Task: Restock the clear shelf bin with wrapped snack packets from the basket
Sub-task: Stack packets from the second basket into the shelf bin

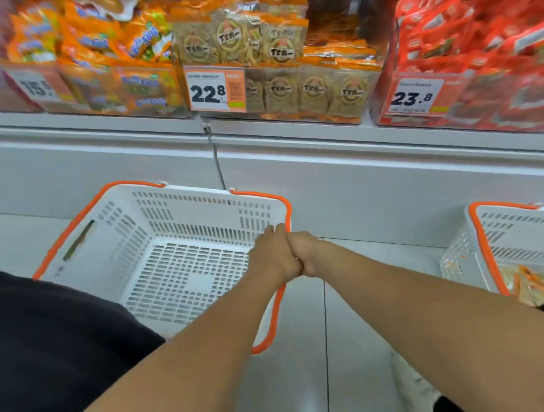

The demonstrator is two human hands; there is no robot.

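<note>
Lower frame: two bare forearms run up from the bottom edge and meet at centre. Left hand (274, 256) and right hand (304, 254) are pressed knuckle to knuckle, fingers curled under at the right rim of the near basket (89, 230). They probably grip the orange rim or its handle there, but the fingertips are hidden, so I cannot tell what they close on. Dark fabric fills the lower left, likely the person's clothing. The near basket is white slotted plastic, rigid, with rounded orange edging; its floor shows bare, no packets left in it. Judging by that, this basket is spent and is being shifted aside. At the right edge a second basket (482, 247) of the same make holds crinkled orange-and-clear wrapped packets (532, 284), the remaining stock. Both sit on glossy pale floor tiles. Above, a smooth white shelf front. Upper centre: the clear shelf bin (331, 92), hard transparent walls, well filled with flat tan snack packets (280, 91) stood in rows, behind a price tag (215, 89) reading 22.8. Orange bags upper left, red packs upper right.
</note>
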